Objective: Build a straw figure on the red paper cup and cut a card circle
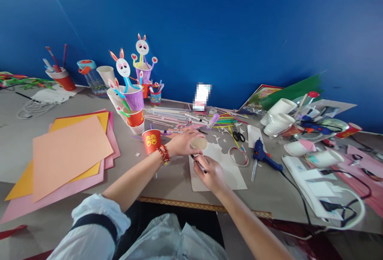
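Note:
My left hand [185, 142], with a red bead bracelet at its wrist, holds a round cream-coloured piece [199, 144] with a pale rim at the upper left of a white paper sheet [230, 172]. Whether this piece is a flat disc or the end of a paper cup, I cannot tell. A dark pen [202, 168] sits in the closed fingers of my right hand [211, 172], its tip close below the round piece. Just left of my left hand stands a red paper cup [151, 141] with gold characters.
Coloured paper sheets [72, 156] lie left, near rabbit-topped cups [133, 97]. Straws [170, 113] are strewn behind my hands. To the right are a tape roll [238, 156], black scissors [238, 136], a blue glue gun [263, 155] and a corded power strip [311, 186].

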The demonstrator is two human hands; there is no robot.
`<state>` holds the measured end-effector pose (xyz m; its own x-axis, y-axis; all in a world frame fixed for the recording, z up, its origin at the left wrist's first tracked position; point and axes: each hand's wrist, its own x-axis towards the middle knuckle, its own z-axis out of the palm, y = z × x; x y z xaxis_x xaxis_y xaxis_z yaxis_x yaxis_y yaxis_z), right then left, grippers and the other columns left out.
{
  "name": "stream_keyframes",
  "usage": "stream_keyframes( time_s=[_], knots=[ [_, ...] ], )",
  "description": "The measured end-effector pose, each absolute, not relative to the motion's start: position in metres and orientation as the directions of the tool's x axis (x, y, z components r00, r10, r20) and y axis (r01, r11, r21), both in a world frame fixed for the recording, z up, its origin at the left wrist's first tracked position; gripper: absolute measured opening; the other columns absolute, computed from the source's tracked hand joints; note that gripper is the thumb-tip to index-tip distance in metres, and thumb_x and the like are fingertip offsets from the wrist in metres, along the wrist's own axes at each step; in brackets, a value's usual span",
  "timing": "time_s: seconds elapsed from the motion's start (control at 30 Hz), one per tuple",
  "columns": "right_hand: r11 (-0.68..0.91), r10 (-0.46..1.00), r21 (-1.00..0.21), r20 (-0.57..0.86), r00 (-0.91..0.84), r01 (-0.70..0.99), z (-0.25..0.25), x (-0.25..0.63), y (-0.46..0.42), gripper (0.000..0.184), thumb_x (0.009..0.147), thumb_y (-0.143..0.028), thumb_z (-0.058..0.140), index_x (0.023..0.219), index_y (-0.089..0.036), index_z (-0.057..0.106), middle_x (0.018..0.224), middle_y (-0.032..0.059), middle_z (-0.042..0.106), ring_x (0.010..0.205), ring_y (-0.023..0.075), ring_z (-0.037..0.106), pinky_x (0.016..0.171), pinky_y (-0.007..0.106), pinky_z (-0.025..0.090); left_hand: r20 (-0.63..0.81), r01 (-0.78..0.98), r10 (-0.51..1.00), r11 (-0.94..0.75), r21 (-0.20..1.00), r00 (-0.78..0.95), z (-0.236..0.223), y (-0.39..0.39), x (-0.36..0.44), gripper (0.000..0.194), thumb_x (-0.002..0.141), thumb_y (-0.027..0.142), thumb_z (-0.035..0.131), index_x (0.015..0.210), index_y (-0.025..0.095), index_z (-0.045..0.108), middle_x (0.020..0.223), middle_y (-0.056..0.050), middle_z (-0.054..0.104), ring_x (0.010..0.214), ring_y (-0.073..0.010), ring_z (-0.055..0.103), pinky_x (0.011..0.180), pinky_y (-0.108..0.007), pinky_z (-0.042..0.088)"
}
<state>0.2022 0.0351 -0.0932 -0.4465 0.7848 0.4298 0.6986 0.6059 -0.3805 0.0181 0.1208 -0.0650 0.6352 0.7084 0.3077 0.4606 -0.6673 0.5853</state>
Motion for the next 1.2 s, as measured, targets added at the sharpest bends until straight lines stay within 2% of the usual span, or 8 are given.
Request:
stream_keyframes(
  time_s=[0.1, 0.37, 0.57, 0.7, 0.9, 1.2],
  knots=[
    [0.599, 0.792, -0.398, 0.426, -0.438, 0.695, -0.093, 0.206, 0.034, 0.016, 0.091, -0.017, 0.047, 0.090, -0.022, 0.062, 0.072, 0.0040, 0.067, 0.066, 0.0181, 0.064, 0.061, 0.026, 0.044, 0.304, 0.461, 0.711, -0.663, 0.591, 0.634, -0.066, 0.121, 0.018, 0.057, 0.080, 0.052, 0.069, 0.130, 0.027, 0.055, 0.133, -0.009, 0.061, 0.132, -0.0302, 0.050, 0.111, -0.044, 0.039],
    [0.516, 0.856, -0.609, 0.348, -0.382, 0.602, -0.092, 0.225, 0.041, 0.011, 0.092, -0.025, 0.051, 0.091, -0.022, 0.061, 0.075, 0.0039, 0.069, 0.066, 0.0180, 0.064, 0.063, 0.026, 0.047, 0.329, 0.435, 0.693, -0.682, 0.588, 0.641, -0.064, 0.120, 0.019, 0.055, 0.081, 0.049, 0.069, 0.128, 0.024, 0.056, 0.133, -0.009, 0.062, 0.129, -0.0293, 0.053, 0.112, -0.044, 0.038],
    [0.350, 0.923, -0.805, 0.208, -0.324, 0.480, -0.098, 0.240, 0.052, 0.012, 0.094, -0.029, 0.051, 0.092, -0.021, 0.059, 0.077, 0.0029, 0.071, 0.068, 0.0173, 0.068, 0.059, 0.024, 0.050, 0.314, 0.474, 0.712, -0.670, 0.572, 0.628, -0.062, 0.119, 0.019, 0.052, 0.081, 0.046, 0.070, 0.127, 0.025, 0.056, 0.131, -0.009, 0.063, 0.129, -0.0295, 0.052, 0.108, -0.044, 0.042],
    [0.257, 0.948, -0.892, 0.157, -0.277, 0.373, -0.107, 0.248, 0.064, 0.017, 0.094, -0.036, 0.051, 0.089, -0.021, 0.057, 0.073, 0.0029, 0.071, 0.066, 0.0179, 0.069, 0.059, 0.026, 0.054, 0.319, 0.468, 0.713, -0.668, 0.578, 0.624, -0.064, 0.119, 0.018, 0.053, 0.081, 0.047, 0.069, 0.128, 0.025, 0.055, 0.132, -0.009, 0.062, 0.127, -0.0289, 0.054, 0.106, -0.043, 0.044],
    [0.157, 0.972, -0.957, 0.105, -0.212, 0.243, -0.112, 0.252, 0.079, 0.021, 0.090, -0.040, 0.055, 0.082, -0.021, 0.057, 0.064, 0.0014, 0.069, 0.056, 0.0181, 0.067, 0.054, 0.027, 0.054, 0.299, 0.485, 0.703, -0.679, 0.551, 0.645, -0.063, 0.120, 0.019, 0.055, 0.084, 0.050, 0.066, 0.130, 0.022, 0.054, 0.136, -0.011, 0.060, 0.133, -0.0300, 0.048, 0.111, -0.045, 0.040],
    [0.105, 0.983, -0.981, 0.078, -0.165, 0.163, -0.111, 0.258, 0.094, 0.011, 0.085, -0.032, 0.058, 0.080, -0.022, 0.057, 0.057, -0.0011, 0.066, 0.052, 0.0167, 0.063, 0.053, 0.026, 0.050, 0.255, 0.533, 0.729, -0.653, 0.537, 0.636, -0.058, 0.119, 0.020, 0.055, 0.084, 0.054, 0.064, 0.130, 0.024, 0.055, 0.137, -0.009, 0.060, 0.136, -0.0304, 0.046, 0.113, -0.046, 0.037]
  ],
)
